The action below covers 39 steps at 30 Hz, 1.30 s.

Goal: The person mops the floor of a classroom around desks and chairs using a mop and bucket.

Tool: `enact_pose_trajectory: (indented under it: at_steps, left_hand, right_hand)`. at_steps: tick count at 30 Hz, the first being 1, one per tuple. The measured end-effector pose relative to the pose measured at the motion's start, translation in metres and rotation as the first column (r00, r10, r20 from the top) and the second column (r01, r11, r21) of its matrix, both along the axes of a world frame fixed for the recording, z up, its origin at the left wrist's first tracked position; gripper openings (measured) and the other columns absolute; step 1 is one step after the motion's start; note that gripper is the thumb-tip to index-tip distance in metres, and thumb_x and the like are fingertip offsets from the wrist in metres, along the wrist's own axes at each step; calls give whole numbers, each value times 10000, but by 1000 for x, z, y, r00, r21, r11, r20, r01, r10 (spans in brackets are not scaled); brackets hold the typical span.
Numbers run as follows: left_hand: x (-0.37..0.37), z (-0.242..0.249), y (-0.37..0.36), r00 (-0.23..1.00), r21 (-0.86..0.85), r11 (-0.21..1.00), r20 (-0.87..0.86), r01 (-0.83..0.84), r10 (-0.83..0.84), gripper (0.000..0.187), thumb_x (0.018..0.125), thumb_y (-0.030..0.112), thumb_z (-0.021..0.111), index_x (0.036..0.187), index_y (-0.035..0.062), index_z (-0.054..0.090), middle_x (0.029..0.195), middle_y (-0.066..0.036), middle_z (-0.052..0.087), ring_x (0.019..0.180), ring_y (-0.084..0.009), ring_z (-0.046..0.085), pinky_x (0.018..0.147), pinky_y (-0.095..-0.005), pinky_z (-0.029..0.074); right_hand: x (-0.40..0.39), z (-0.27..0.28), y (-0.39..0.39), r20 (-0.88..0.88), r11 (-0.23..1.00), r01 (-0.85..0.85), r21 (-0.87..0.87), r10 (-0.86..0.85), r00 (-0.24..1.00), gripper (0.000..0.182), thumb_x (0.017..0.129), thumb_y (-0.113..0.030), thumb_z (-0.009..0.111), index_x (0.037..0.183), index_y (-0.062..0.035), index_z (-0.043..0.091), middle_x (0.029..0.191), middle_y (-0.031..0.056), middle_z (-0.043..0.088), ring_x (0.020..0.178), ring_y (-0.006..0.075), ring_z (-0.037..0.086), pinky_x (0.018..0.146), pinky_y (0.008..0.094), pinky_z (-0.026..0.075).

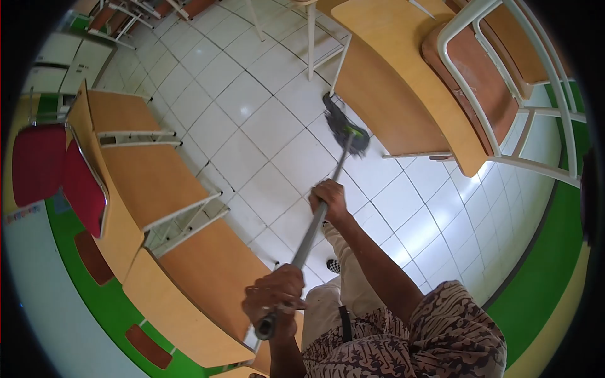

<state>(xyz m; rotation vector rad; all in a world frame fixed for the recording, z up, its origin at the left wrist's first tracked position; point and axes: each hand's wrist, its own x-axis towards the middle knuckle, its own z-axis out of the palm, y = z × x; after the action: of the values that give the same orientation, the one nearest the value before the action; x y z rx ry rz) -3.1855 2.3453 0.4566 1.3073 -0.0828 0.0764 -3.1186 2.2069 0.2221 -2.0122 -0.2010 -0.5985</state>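
Here the dark, shaggy mop head with its green clip lies flat on the white tiled floor, just at the foot of the light wooden desk on white metal legs ahead. From it the long grey metal mop handle slants back toward the person. The right hand, arm stretched forward in a short patterned sleeve, is wrapped around the handle about midway, fingers closed on it. The left hand is clamped on the handle's near end, close to the body, with the butt of the pole showing just below the fist.

To mop well from this stance, I would judge that the lower hand should steer and press while the upper hand acts as the pivot, so the head stays flat on the tiles rather than tipping onto an edge. The desk leg stands close beside the mop head, so short sideways sweeps along the desk's edge look safer than a long push that would knock the frame.

To the left runs a row of similar wooden desks, with red padded chairs behind them. More such chairs, upturned, rest on the desk ahead. A green band of wall curves along the right.
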Motion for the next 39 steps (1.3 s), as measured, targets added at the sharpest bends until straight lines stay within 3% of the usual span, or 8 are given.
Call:
enact_pose_trajectory:
  at_steps: [10,12,16,24,32,34,37,39]
  left_hand:
    - [-109,-114,47,986,285,953,89,107,-137,48,794,-75,593,802,-30,577,830,-129,597,815,-253,616,802,-381,506]
    - [-160,-89,49,980,215,976,-190,-25,67,68,801,-60,596,742,-29,590,769,-129,578,822,-304,610,877,-401,476]
    - [-219,-44,88,949,170,934,50,-315,311,396,918,236,539,621,-25,521,654,-102,524,649,-215,513,814,-411,462]
    - [-295,-36,72,672,452,617,-50,-644,739,296,932,144,474,704,-35,537,658,-72,530,542,-91,510,592,-271,504]
    - [-445,54,-9,579,416,487,126,-768,805,354,936,170,417,613,23,420,537,-74,370,545,-204,380,550,-322,348]
    - [-495,55,-34,470,576,186,393,-796,790,338,942,151,383,618,57,406,510,-49,335,471,-177,330,531,-314,331]
    - [-522,88,-48,610,356,541,113,-762,784,326,950,159,387,632,87,371,504,-24,319,416,-140,282,517,-313,327]
    - [-526,77,-56,520,311,491,12,-814,854,323,952,164,388,638,92,367,496,-16,311,405,-128,265,508,-315,316]
  right_hand:
    - [-35,-80,-2,-73,942,-215,-257,203,976,231,626,-81,647,522,-102,442,528,55,480,531,287,516,566,384,413]
    - [-67,-80,27,-26,934,-281,-221,282,959,238,602,-59,656,518,-112,440,501,52,457,529,283,513,560,392,401]
    - [-125,-48,119,68,894,-443,-63,447,892,215,577,-85,649,548,-119,438,540,44,472,548,267,513,572,397,390]
    - [-183,-57,232,-27,649,-757,-81,757,652,217,624,-131,628,553,-68,432,617,104,510,652,334,519,650,426,422]
    - [-421,14,151,-160,667,-716,208,745,648,210,597,-65,633,572,-64,425,578,88,474,578,328,506,570,419,420]
    - [-483,39,107,-142,665,-684,301,740,657,233,600,-55,646,567,-76,416,554,70,472,521,303,508,518,396,412]
    - [-557,54,45,-203,659,-704,265,752,627,260,647,-105,672,584,-116,420,533,40,490,481,253,527,485,375,417]
    - [-578,39,18,-207,612,-745,267,791,576,278,660,-147,692,592,-157,423,506,8,483,447,227,524,463,361,419]
